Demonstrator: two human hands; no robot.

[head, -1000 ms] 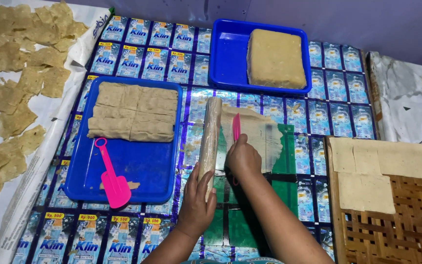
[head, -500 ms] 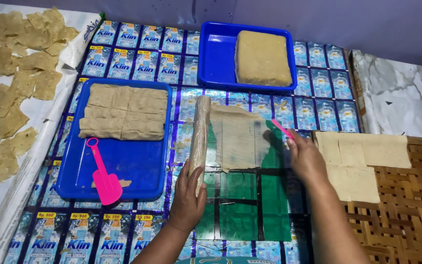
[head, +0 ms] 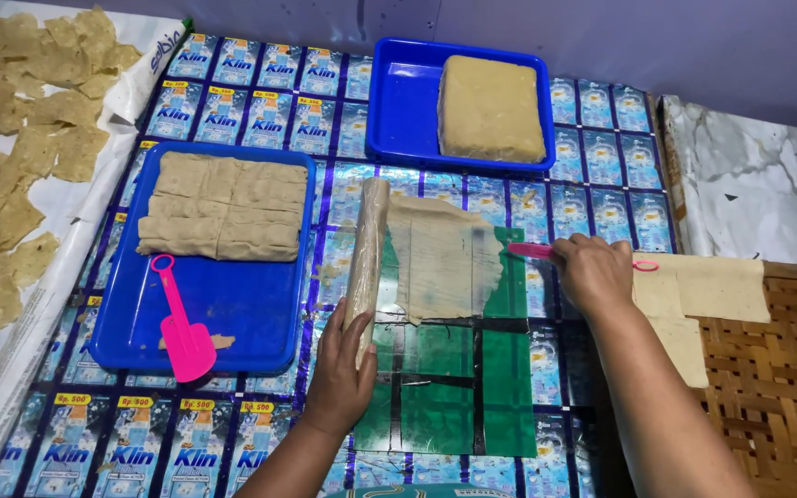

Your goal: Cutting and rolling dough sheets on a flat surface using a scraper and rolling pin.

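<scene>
My left hand (head: 341, 367) grips the near end of a plastic-wrapped rolling pin (head: 367, 242) lying along the left edge of a thin rolled dough sheet (head: 445, 256). The sheet rests on a green plastic mat (head: 458, 387) marked with black lines. My right hand (head: 594, 271) holds a pink plastic scraper (head: 529, 249) whose tip touches the sheet's right edge. Cut thin sheets (head: 703, 288) lie just right of that hand on a woven bamboo tray (head: 786, 406).
A blue tray (head: 232, 304) at left holds cut dough blocks (head: 223, 207) and a pink spatula (head: 179, 323). Another blue tray (head: 408, 101) at the back holds a dough slab (head: 491, 109). Dried pieces (head: 20, 138) cover white cloth at far left. Marble slab (head: 758, 184) at right.
My right hand has carried the pink scraper from the middle of the sheet out to its right edge. My left hand stays on the rolling pin.
</scene>
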